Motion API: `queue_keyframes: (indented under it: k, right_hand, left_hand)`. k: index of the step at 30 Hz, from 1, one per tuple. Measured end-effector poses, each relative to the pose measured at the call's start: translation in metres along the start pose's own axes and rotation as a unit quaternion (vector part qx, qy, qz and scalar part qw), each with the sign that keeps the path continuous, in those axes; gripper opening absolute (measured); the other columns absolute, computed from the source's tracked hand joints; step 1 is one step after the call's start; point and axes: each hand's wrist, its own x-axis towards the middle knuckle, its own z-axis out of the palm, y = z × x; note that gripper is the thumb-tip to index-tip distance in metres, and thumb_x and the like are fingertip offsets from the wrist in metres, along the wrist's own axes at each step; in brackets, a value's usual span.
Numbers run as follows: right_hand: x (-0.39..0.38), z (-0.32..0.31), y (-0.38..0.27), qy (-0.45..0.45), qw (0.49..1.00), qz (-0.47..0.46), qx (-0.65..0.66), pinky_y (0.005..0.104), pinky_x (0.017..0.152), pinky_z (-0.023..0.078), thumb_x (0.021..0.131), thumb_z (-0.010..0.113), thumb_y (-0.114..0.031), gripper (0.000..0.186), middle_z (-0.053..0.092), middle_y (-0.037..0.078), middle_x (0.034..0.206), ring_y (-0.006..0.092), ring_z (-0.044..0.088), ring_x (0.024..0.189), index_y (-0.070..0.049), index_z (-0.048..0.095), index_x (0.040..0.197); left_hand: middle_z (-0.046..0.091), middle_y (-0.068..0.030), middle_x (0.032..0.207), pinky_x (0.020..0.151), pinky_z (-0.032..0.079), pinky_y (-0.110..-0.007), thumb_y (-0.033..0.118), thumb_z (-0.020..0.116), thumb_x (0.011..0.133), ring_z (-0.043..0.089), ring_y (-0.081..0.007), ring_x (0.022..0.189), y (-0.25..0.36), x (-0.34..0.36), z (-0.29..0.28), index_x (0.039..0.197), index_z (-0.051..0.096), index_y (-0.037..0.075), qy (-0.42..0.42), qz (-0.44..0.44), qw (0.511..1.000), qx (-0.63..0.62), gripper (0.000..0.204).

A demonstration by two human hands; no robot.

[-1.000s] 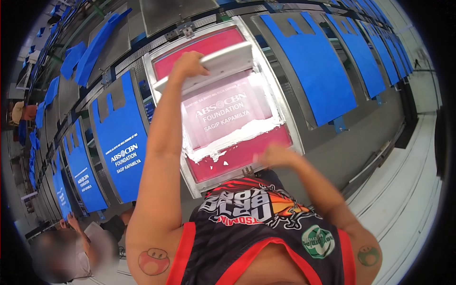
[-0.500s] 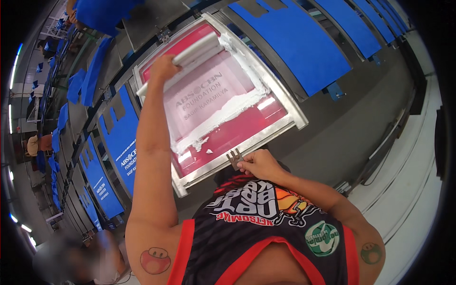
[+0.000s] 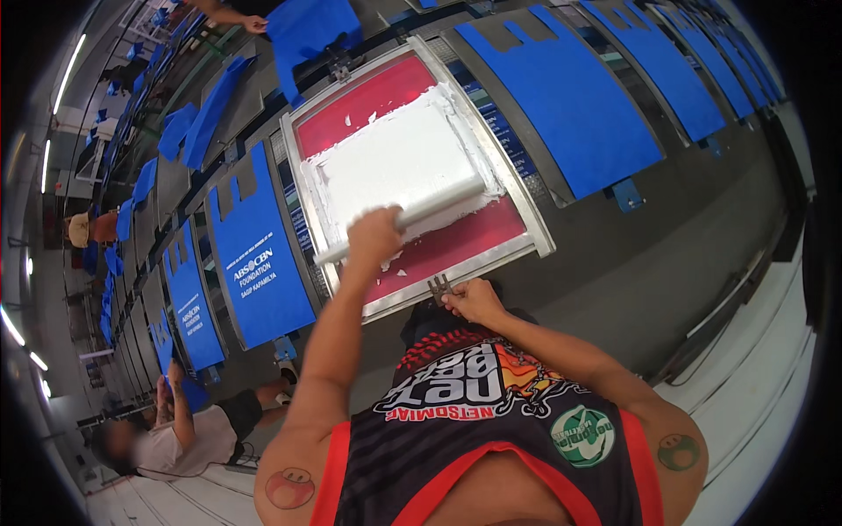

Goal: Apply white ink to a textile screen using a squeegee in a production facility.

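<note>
My left hand is wrapped round the handle of a long pale squeegee, which lies across the near part of a screen-printing frame. White ink coats the middle of the frame's mesh and hides any design there. Red mesh shows at the far and near ends, with small white flecks on it. At the frame's near edge, my right hand grips a pronged metal bracket between thumb and fingers.
Blue bag-shaped fabric pieces lie on dark boards either side, some with white print. At the far left another person's hand touches a blue piece. A person in a light shirt handles blue fabric at lower left.
My left hand has drawn the squeegee from the far end of the frame toward me. White ink now covers the lettered area that showed before. My right hand keeps hold of the bracket.
</note>
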Motion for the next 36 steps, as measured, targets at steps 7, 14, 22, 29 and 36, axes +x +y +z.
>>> queue_keyframes:
  k: [7,14,22,29,36]
  right_hand:
    - [-0.002,0.006,-0.008,-0.039,0.997,-0.004,-0.061,0.0242,0.055,0.051,0.084,0.067,-0.019,0.021,0.068,0.006,0.066,0.0088,0.064,0.056,0.001,0.071,0.081]
    - [0.012,-0.026,-0.05,-0.11,0.921,0.019,-0.374,0.0341,0.063,0.052,0.084,0.063,-0.042,0.041,0.067,0.008,0.064,0.0201,0.066,0.06,-0.003,0.071,0.074]
    - [0.053,-0.157,-0.092,0.343,0.829,-0.022,-0.44,0.0368,0.088,0.045,0.09,0.049,-0.053,0.057,0.063,0.025,0.107,0.0316,0.061,0.103,-0.001,0.065,0.107]
    - [0.073,-0.176,-0.038,0.23,0.966,0.071,-0.095,0.0395,0.086,0.046,0.092,0.041,-0.058,0.064,0.065,0.025,0.102,0.037,0.061,0.101,-0.002,0.062,0.114]
    - [0.026,-0.252,-0.041,0.267,0.964,0.017,-0.006,0.0357,0.076,0.048,0.089,0.052,-0.055,0.059,0.068,0.02,0.089,0.0287,0.066,0.086,0.0,0.065,0.107]
  left_hand:
    - [0.066,-0.0099,0.088,0.069,0.051,-0.045,0.009,0.064,0.072,0.063,-0.0329,0.083,-0.096,0.128,0.031,0.097,0.062,0.01,0.247,0.05,0.967,0.034,0.025]
    - [0.064,-0.0154,0.089,0.072,0.051,-0.046,0.017,0.066,0.074,0.063,-0.0342,0.081,-0.039,0.074,0.021,0.097,0.06,0.009,0.084,0.008,0.996,-0.008,0.026]
    - [0.067,-0.0156,0.097,0.071,0.054,-0.037,0.019,0.069,0.081,0.067,-0.024,0.079,-0.211,0.051,-0.026,0.114,0.058,-0.006,-0.02,-0.228,0.779,-0.584,0.043]
    - [0.066,-0.0164,0.102,0.074,0.056,-0.041,0.016,0.07,0.081,0.067,-0.0284,0.083,-0.209,0.049,0.035,0.117,0.054,-0.004,0.042,-0.277,0.609,-0.742,0.045]
    - [0.066,-0.0165,0.101,0.072,0.057,-0.042,0.015,0.068,0.082,0.068,-0.0285,0.082,-0.1,0.067,-0.036,0.118,0.054,-0.005,0.05,-0.176,0.662,-0.727,0.043]
